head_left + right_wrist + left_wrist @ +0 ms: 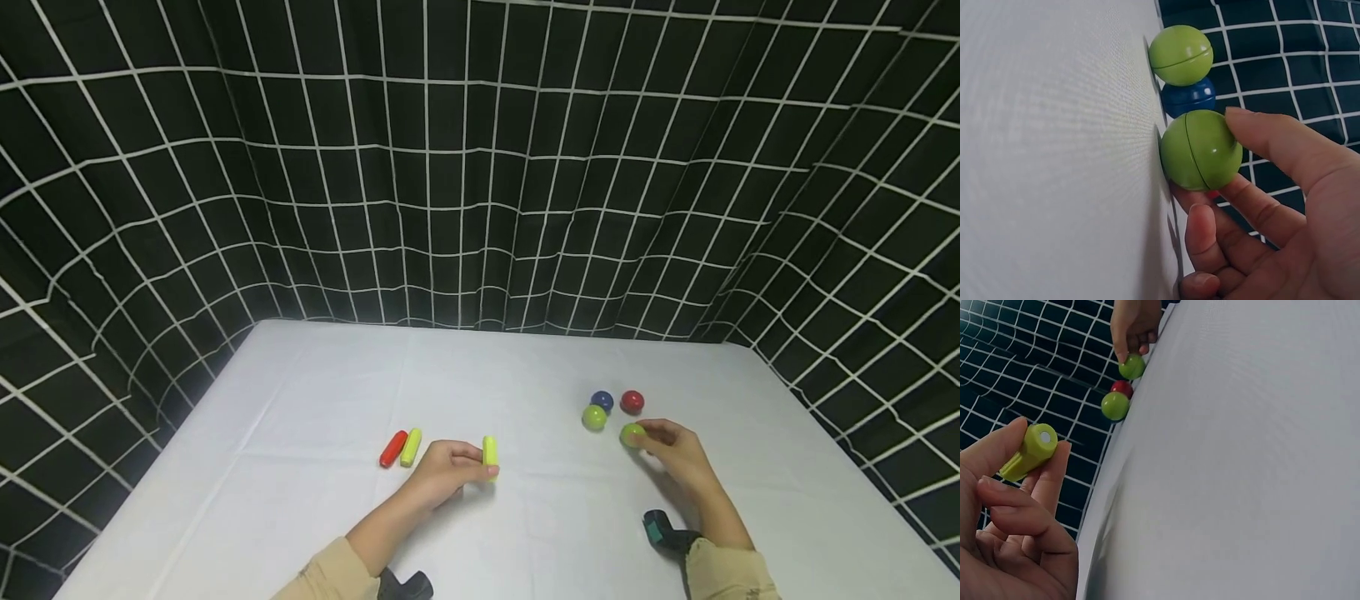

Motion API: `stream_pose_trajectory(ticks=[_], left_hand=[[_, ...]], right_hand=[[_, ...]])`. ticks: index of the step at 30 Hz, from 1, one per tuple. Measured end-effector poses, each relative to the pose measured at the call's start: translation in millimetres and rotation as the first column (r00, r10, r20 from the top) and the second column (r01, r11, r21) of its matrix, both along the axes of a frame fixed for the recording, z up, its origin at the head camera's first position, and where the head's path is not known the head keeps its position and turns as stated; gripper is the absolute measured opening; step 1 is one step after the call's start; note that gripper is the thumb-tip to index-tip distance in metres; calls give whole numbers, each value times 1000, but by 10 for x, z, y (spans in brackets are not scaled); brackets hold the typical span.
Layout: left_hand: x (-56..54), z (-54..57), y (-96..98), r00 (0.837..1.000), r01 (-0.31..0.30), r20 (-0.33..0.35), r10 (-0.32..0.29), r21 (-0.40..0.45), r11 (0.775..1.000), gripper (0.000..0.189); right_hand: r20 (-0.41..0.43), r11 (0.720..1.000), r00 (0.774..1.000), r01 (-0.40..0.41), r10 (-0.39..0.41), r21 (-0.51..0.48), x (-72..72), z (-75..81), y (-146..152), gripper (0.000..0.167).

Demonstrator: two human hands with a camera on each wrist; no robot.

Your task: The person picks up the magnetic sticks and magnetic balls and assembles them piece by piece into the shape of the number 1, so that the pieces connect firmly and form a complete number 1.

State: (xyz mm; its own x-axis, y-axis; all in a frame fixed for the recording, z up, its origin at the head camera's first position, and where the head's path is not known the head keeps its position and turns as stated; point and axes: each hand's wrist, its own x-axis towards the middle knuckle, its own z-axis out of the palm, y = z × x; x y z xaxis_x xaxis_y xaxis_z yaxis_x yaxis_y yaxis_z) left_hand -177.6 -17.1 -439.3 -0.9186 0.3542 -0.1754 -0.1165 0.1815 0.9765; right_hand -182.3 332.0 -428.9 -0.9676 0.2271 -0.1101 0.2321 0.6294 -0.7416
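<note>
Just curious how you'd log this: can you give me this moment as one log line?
left hand: pinches green cylinder | right hand: holds green ball | table: three balls, two cylinders

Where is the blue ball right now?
In the head view the blue ball sits on the table's right side, beside the red ball, just behind a green ball.

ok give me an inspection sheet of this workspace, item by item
surface: white table, flat, cloth-covered.
job's things: green cylinder pinched in left hand; green ball held on the table by right hand.
clutter: red cylinder and a second green cylinder side by side; blue ball, red ball and another green ball clustered.
grippers: both hands gripping, a black wrist device on each.
cables: nothing seen.
surroundings: black gridded curtain on three sides.
</note>
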Motion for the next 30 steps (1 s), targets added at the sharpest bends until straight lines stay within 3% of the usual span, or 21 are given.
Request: stream_pose_trajectory(ticks=[11,18,30], left_hand=[[-53,-31,183,1000,-9,29,9,-2,1000,41],[-70,-75,184,1000,-7,-10,7,-66,998,36],[-74,-161,179,997,-6,-73,0,-83,997,33]], right_hand=[[18,1000,1000,-5,6,-31,-10,-8,14,64],[15,999,1000,14,-13,-45,7,-26,9,61],[7,999,1000,10,-10,-39,11,-16,7,61]])
